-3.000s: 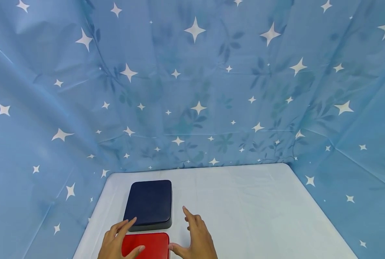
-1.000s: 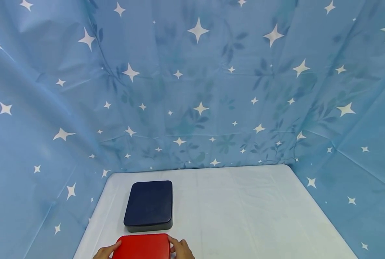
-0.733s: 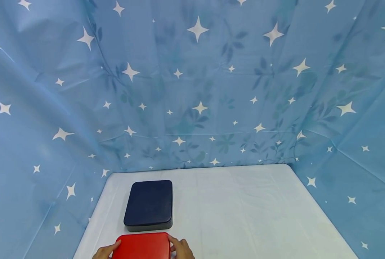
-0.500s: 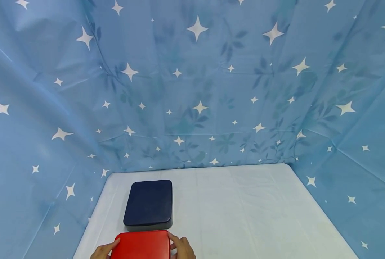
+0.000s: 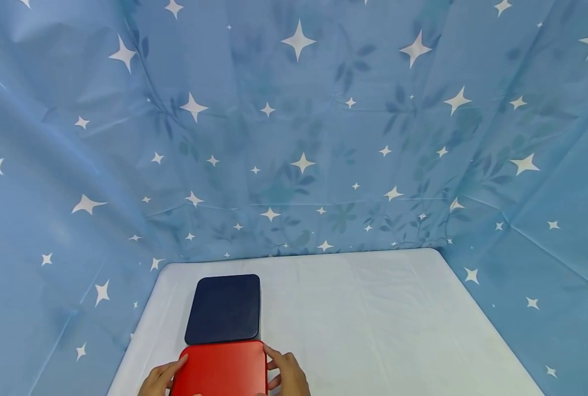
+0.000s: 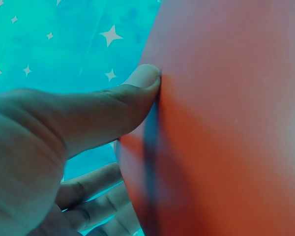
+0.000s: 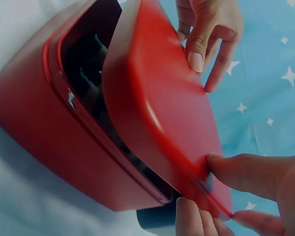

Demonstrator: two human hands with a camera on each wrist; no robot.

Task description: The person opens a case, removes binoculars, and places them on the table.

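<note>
Together, the left hand and right hand pinch opposite sides of the red lid, tilted partly open above its red box on the white bench, near the dark blue box.

The bench has a white, faintly creased cover, and its two far corners are rounded; its near edge is out of view. A navy box lies flat close to the far-left corner, its long sides running roughly along the left edge. Also along the left edge, nearer the near edge, the base of a red box stands on the white surface, next to the navy one.
</note>
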